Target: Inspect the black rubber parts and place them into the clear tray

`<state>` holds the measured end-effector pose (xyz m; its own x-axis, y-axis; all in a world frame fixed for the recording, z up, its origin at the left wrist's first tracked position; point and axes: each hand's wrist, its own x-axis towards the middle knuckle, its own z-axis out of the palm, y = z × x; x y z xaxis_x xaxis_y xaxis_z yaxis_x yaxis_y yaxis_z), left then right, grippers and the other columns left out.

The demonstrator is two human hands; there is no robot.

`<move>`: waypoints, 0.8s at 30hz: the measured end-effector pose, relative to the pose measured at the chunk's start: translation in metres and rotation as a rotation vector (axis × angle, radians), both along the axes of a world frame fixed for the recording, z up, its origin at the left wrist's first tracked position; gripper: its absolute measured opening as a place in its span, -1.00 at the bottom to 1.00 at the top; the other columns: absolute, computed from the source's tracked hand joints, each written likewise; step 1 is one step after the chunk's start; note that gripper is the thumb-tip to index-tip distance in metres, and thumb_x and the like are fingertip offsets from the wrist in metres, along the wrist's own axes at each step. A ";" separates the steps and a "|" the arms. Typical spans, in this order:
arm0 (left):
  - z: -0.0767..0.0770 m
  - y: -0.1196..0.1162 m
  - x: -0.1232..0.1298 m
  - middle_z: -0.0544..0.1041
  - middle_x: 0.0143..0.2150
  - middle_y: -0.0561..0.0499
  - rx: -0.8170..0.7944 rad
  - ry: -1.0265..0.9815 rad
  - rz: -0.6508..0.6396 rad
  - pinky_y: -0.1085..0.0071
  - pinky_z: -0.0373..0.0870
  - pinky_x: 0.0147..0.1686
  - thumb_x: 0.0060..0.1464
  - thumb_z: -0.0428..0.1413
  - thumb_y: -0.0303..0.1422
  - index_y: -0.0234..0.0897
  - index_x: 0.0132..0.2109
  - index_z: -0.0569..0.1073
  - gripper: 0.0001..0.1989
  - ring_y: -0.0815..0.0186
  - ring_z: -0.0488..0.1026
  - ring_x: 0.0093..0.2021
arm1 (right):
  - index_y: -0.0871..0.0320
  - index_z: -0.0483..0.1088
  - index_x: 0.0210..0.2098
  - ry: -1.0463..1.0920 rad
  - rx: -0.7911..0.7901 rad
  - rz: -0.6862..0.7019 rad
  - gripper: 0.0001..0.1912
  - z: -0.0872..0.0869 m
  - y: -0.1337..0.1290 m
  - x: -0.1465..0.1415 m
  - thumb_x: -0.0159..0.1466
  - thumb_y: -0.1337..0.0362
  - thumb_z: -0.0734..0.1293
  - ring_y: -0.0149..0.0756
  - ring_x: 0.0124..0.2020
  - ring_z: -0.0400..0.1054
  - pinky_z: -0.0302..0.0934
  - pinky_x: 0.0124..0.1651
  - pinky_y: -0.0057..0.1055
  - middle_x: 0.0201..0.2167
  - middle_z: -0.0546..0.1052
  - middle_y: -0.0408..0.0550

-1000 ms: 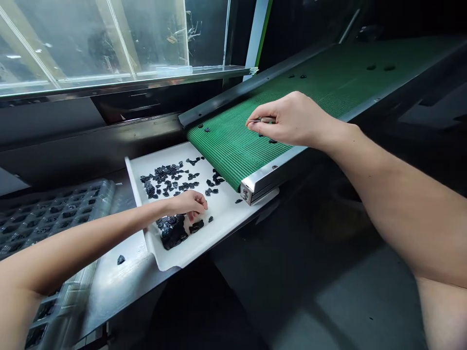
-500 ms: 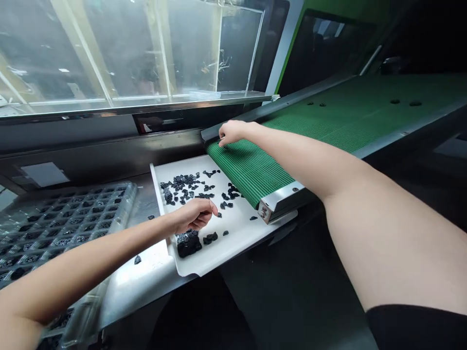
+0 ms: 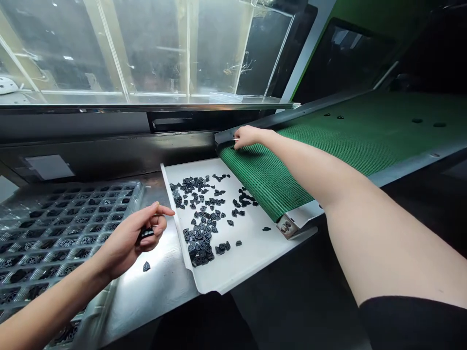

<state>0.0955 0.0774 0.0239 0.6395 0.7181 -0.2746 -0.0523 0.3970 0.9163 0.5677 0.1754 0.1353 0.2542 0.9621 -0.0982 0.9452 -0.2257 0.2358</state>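
Note:
My left hand (image 3: 140, 232) is above the metal surface, between the white tray (image 3: 209, 282) and the clear compartment tray (image 3: 136, 194). Its index finger points toward the white tray's rim, while the other fingers curl around a small black plastic part (image 3: 147, 233). At the far corner of the green conveyor belt (image 3: 270, 175), my right hand (image 3: 250, 136) has its fingers pinched together close to the belt. A dark bit shows by those fingertips; whether they grip it I cannot tell. Many small black plastic parts (image 3: 200, 238) lie scattered and heaped in the white tray, under the belt's end.
One loose black piece (image 3: 146, 266) lies on the metal table (image 3: 160, 282). Several dark round parts (image 3: 417, 120) sit farther up the belt. A metal side rail (image 3: 302, 214) edges the belt. Behind stands a clear-panelled cabinet (image 3: 153, 58) with a ledge.
My left hand has moved left from over the white tray to above the metal table, turning so the black part in it shows. My right hand stays at the belt's far corner.

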 end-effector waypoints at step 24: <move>-0.010 0.000 -0.009 0.23 -0.46 0.15 0.047 -0.205 0.035 0.55 -0.14 -0.60 0.34 0.24 -0.04 -0.36 -0.07 0.56 -0.60 0.54 -0.01 -0.59 | 0.02 0.73 -0.35 0.152 0.320 0.196 -0.65 0.003 -0.016 -0.090 0.13 -0.12 0.65 -0.45 -0.57 0.35 0.12 -0.39 -0.24 -0.46 0.64 0.02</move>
<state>0.0869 0.0773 0.0139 0.6527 0.7500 -0.1072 -0.2529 0.3491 0.9023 0.4781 0.1594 0.1381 0.0687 0.9790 0.1921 0.9964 -0.0771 0.0365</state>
